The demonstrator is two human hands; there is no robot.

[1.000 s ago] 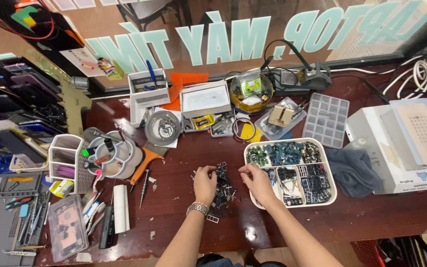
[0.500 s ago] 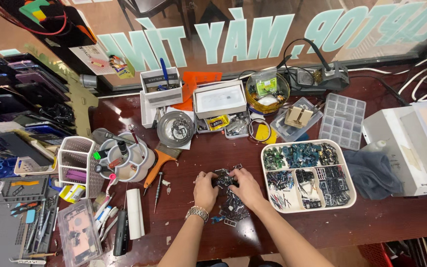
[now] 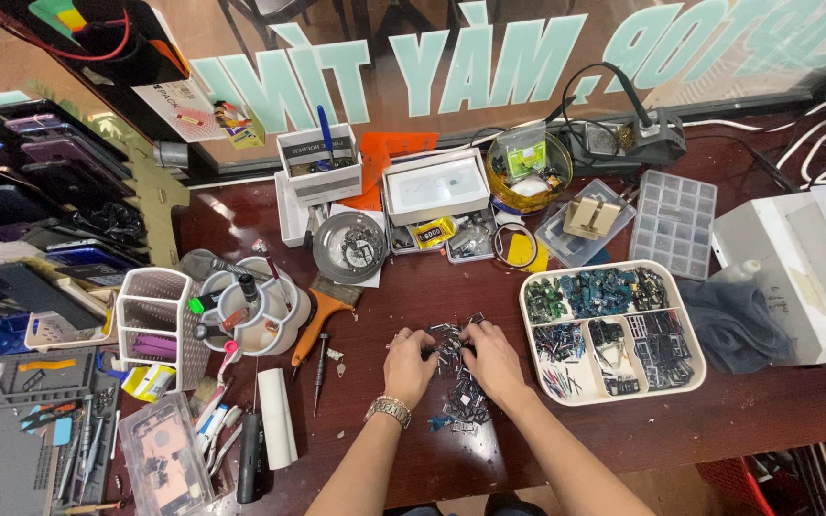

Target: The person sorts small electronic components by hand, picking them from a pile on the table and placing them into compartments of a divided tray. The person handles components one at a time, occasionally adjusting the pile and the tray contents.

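Note:
My left hand (image 3: pixel 410 364) and my right hand (image 3: pixel 490 360) rest side by side on a dark wooden table (image 3: pixel 623 449). Both sets of fingertips meet over a small pile of dark electronic parts (image 3: pixel 459 382) lying loose on the wood. The fingers are curled onto the pile; whether either one grips a piece is hidden by the fingers. A metal watch band (image 3: pixel 389 410) circles my left wrist. Right of my hands stands a white compartment tray (image 3: pixel 532 382) filled with sorted small parts.
A round metal dish (image 3: pixel 351 246), white boxes (image 3: pixel 435 185), a clear divided organiser (image 3: pixel 678 224), a glass bowl (image 3: pixel 526 168) and a soldering stand (image 3: pixel 623 141) line the back. A tool cup (image 3: pixel 250 311), basket (image 3: pixel 153 320), orange brush (image 3: pixel 317 320) and screwdriver (image 3: pixel 319 371) sit left. Grey cloth (image 3: pixel 738 320) lies right.
My right hand has drawn in from the tray side to meet the left hand over the loose parts. The view has shifted a little, moving the table rightward in frame.

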